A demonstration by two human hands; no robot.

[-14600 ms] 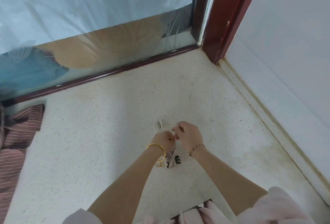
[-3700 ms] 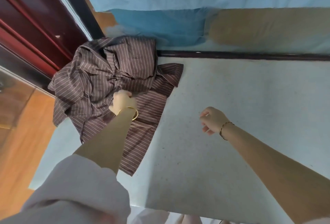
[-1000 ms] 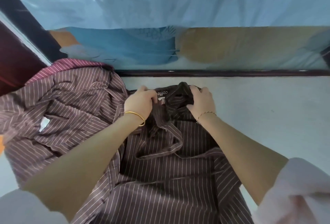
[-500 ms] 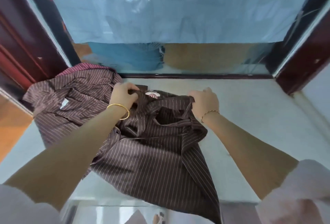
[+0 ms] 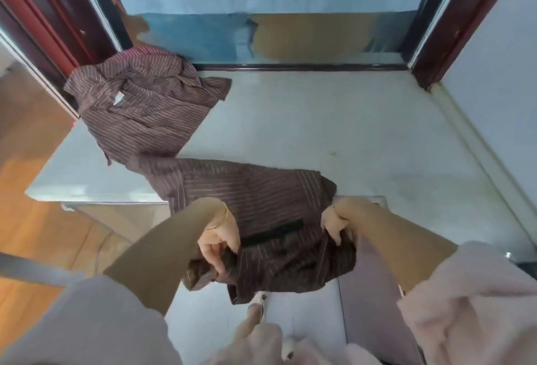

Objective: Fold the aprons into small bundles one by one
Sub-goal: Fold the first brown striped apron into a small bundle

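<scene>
The apron (image 5: 270, 199) had slid toward six o'clock off the ledge (image 5: 319, 120), its edge gripped by left hand (image 5: 219, 239) and right hand (image 5: 334, 220).

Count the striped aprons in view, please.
2. The held apron hangs over the front edge of the ledge, gripped by the left hand and right hand. The crumpled apron lies at the far left corner; that heap may hide more.
</scene>
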